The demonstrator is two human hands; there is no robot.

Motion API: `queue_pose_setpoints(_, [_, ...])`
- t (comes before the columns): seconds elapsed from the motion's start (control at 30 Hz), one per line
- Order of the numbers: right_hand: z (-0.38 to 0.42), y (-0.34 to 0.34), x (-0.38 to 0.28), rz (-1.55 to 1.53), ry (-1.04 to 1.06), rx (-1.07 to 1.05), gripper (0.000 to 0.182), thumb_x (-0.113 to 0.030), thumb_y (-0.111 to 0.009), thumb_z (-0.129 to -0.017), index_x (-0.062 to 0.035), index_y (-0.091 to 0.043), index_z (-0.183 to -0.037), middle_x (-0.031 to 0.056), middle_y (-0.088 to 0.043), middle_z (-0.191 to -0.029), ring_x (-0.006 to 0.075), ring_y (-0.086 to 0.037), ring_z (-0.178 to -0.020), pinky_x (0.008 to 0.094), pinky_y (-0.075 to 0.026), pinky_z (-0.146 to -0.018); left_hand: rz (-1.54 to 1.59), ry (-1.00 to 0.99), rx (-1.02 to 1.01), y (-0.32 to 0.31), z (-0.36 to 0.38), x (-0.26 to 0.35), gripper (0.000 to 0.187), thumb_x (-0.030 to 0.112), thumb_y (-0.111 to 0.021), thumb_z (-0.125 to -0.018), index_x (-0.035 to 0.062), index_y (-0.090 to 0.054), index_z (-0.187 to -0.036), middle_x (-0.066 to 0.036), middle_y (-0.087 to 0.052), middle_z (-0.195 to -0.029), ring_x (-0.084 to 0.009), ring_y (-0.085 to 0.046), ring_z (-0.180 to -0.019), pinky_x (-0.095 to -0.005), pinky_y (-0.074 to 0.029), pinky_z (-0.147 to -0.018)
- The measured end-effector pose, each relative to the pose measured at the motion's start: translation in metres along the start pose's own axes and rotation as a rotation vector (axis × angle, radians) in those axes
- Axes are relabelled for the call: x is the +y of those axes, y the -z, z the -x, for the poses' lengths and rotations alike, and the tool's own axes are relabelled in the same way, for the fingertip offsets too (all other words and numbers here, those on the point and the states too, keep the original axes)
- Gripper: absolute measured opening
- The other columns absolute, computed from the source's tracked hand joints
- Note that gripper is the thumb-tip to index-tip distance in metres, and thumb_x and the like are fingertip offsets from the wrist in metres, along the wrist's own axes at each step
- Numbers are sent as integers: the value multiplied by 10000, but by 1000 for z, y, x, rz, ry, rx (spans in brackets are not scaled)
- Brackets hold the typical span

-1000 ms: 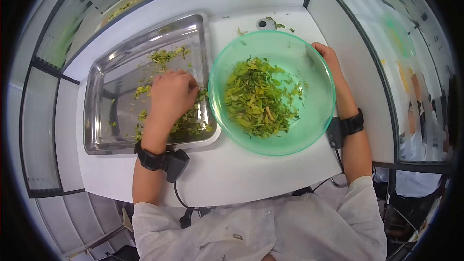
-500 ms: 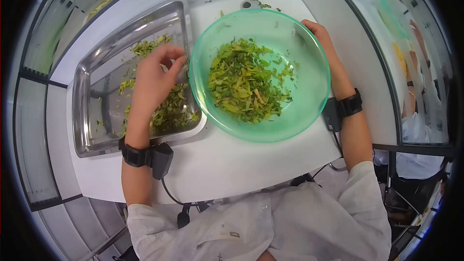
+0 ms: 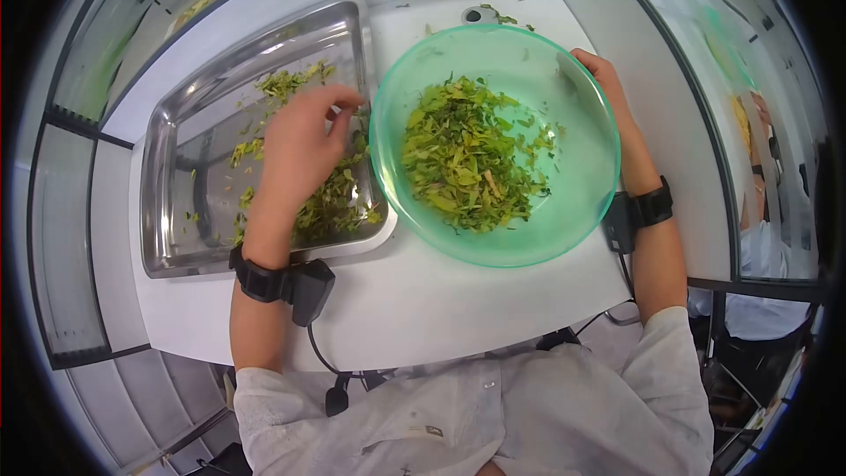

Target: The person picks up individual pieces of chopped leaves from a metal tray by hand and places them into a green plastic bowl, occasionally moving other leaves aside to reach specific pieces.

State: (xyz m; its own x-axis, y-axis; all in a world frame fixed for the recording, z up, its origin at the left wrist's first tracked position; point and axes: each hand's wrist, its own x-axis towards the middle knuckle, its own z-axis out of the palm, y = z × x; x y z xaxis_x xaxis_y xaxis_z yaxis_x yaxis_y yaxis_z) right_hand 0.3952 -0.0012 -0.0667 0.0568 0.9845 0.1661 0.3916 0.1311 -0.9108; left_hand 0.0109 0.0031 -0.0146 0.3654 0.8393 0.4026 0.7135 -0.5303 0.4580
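Observation:
A translucent green plastic bowl [image 3: 573, 225] holds a heap of chopped green leaves [image 3: 463, 154] with a small pale brown piece among them. My right hand [image 3: 602, 79] grips the bowl's far right rim, its fingers partly hidden behind the wall. Above the right side of a steel tray [image 3: 163, 211], close to the bowl's left rim, hovers my left hand [image 3: 308, 137]. Its fingers are curled in toward the thumb, and what they hold, if anything, cannot be made out. More leaf pieces [image 3: 339, 203] lie in the tray, partly covered by this hand.
The tray and bowl stand side by side on a white table [image 3: 441, 317] with low partition walls. Leaf scraps [image 3: 500, 15] lie by a round hole at the back. Black wrist straps [image 3: 264, 282] with cables are on both arms. Beyond the right partition sits another person [image 3: 762, 300].
The whole view has shifted a little, so everything appears slightly farther right. Both hands keep nearly the same places relative to the tray and bowl.

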Motion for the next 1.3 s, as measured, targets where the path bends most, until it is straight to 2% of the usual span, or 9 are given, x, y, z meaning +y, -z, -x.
queue_pose_setpoints(0.1, [0,0,-1,11,11,-10,108,-119,-616,-857,-14,-603,-837,-37,-551,-703,34,-467,-662,212,-395,-587,-179,1,-242,2,4,-4,176,123,-698,-765,106,-680,-940,-58,-687,-906,-287,-639,-846,-412,-505,-748])
queue_pose_setpoints(0.33, [2,-1,-5,-45,-13,-5,85,-102,-610,-865,-25,-605,-830,-50,-550,-705,21,-461,-654,203,-389,-572,-269,70,-321,5,4,0,154,186,-721,-761,100,-671,-879,-49,-672,-834,-283,-638,-820,-408,-510,-724])
queue_pose_setpoints(0.53, [1,0,-3,-37,-1,-23,66,-83,-616,-861,-26,-606,-831,-54,-554,-709,18,-470,-657,197,-398,-577,-278,115,-310,5,5,3,158,211,-735,-749,95,-674,-838,-49,-667,-797,-279,-651,-778,-414,-516,-690])
queue_pose_setpoints(0.6, [1,-1,-4,-47,20,-28,58,-80,-615,-862,-28,-610,-837,-52,-564,-718,18,-477,-658,195,-402,-579,-324,105,-309,5,5,2,171,173,-726,-738,97,-695,-888,-49,-686,-803,-237,-661,-713,-363,-518,-665])
queue_pose_setpoints(0.7, [4,-2,-11,-79,-5,-41,57,-79,-610,-871,-31,-617,-842,-51,-571,-721,18,-484,-654,192,-407,-580,-303,95,-307,6,5,3,179,173,-730,-735,105,-704,-898,-44,-692,-814,-233,-664,-710,-361,-520,-666])
queue_pose_setpoints(0.8, [3,-2,-13,-48,-12,-23,63,-80,-607,-879,-30,-618,-843,-50,-570,-716,18,-484,-650,192,-407,-577,-269,100,-305,6,4,4,167,192,-740,-735,102,-701,-871,-46,-684,-803,-265,-660,-765,-394,-523,-692])
queue_pose_setpoints(0.97, [2,-2,-12,-35,-3,-27,63,-77,-606,-879,-25,-621,-847,-45,-575,-715,18,-487,-656,194,-407,-579,-265,101,-290,6,4,6,168,182,-737,-735,113,-700,-883,-35,-683,-795,-256,-661,-763,-388,-524,-686])
queue_pose_setpoints(1.17, [3,-2,-10,-94,-8,-53,75,-89,-610,-884,-21,-629,-860,-44,-586,-728,18,-501,-653,192,-415,-572,-295,152,-316,6,4,8,289,194,-728,-745,130,-672,-1021,-18,-701,-802,-260,-665,-779,-399,-524,-694])
queue_pose_setpoints(1.3, [2,-1,-7,-68,2,-47,65,-81,-614,-871,-21,-615,-848,-45,-575,-723,17,-485,-657,194,-408,-575,-250,117,-303,6,5,4,218,189,-728,-741,125,-696,-947,-40,-691,-824,-269,-661,-794,-404,-524,-699])
